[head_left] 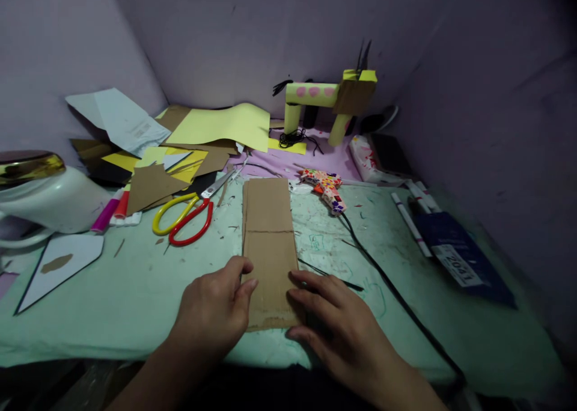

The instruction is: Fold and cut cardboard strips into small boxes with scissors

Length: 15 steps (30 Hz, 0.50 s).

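Observation:
A long brown cardboard piece (269, 249) lies on the green tablecloth in front of me, with a crease across its upper half. It looks layered along its left edge. My left hand (220, 300) is closed at its lower left edge, the thumb and forefinger bent against the cardboard. On the opposite side, my right hand (329, 312) holds the lower right edge with curved fingers, its thumb near the bottom corner. Left of the cardboard are scissors (192, 219) with one yellow and one red handle. A flower-patterned glue gun (325, 188) rests to the upper right.
A yellow paper animal figure (315, 95) stands at the back. Paper and cardboard scraps (153, 185) pile up at left, near a white object (72, 200) and markers (107, 211). The black cord (392, 285) crosses the right side, before a blue packet (469, 261).

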Each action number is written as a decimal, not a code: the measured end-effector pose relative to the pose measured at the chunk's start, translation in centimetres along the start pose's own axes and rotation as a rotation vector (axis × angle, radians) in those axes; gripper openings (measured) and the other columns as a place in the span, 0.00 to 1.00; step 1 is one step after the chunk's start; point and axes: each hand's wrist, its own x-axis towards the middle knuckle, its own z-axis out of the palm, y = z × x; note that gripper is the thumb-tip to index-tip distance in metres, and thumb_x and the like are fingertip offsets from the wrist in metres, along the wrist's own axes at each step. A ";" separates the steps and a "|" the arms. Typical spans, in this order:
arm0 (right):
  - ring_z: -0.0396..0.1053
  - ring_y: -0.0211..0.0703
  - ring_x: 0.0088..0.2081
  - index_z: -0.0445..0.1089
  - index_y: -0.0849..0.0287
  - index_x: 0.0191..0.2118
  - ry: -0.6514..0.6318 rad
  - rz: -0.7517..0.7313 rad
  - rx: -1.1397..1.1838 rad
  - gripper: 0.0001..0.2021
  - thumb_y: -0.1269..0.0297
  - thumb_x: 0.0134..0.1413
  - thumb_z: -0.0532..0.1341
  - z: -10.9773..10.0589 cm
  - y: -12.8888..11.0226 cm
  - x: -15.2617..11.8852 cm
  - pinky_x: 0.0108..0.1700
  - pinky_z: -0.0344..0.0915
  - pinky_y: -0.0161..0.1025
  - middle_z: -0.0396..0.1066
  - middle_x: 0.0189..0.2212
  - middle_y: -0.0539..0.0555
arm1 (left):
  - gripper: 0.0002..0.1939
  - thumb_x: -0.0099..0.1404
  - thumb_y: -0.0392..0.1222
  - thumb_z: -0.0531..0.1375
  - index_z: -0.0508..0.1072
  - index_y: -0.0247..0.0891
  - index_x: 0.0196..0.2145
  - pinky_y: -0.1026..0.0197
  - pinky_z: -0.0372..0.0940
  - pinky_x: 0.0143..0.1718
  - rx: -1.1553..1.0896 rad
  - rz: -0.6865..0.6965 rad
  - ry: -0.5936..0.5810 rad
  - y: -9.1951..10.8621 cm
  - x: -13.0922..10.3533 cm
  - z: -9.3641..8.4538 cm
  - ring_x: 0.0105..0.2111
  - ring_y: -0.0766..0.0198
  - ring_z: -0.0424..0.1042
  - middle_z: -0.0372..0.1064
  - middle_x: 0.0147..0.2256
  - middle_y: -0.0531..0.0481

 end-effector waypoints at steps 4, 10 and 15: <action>0.65 0.47 0.50 0.62 0.57 0.49 0.025 0.016 0.042 0.17 0.67 0.52 0.62 0.0 0.1 -0.2 0.48 0.67 0.46 0.66 0.51 0.60 | 0.12 0.61 0.47 0.50 0.68 0.41 0.37 0.59 0.54 0.26 -0.016 0.001 -0.006 -0.1 -0.1 0.1 0.22 0.57 0.67 0.69 0.23 0.49; 0.67 0.49 0.48 0.63 0.57 0.49 0.022 0.029 0.011 0.17 0.67 0.52 0.62 0.1 -0.1 -0.2 0.46 0.68 0.48 0.67 0.51 0.60 | 0.09 0.58 0.45 0.53 0.70 0.44 0.34 0.61 0.53 0.25 -0.066 0.022 0.082 -0.3 -0.4 0.5 0.22 0.58 0.68 0.70 0.22 0.51; 0.67 0.49 0.46 0.62 0.56 0.48 0.026 0.027 0.000 0.18 0.68 0.50 0.62 0.1 -0.3 -0.2 0.45 0.68 0.48 0.67 0.51 0.59 | 0.09 0.59 0.44 0.52 0.70 0.42 0.34 0.60 0.56 0.25 -0.081 0.069 0.071 -0.5 -0.6 0.6 0.22 0.57 0.70 0.73 0.24 0.47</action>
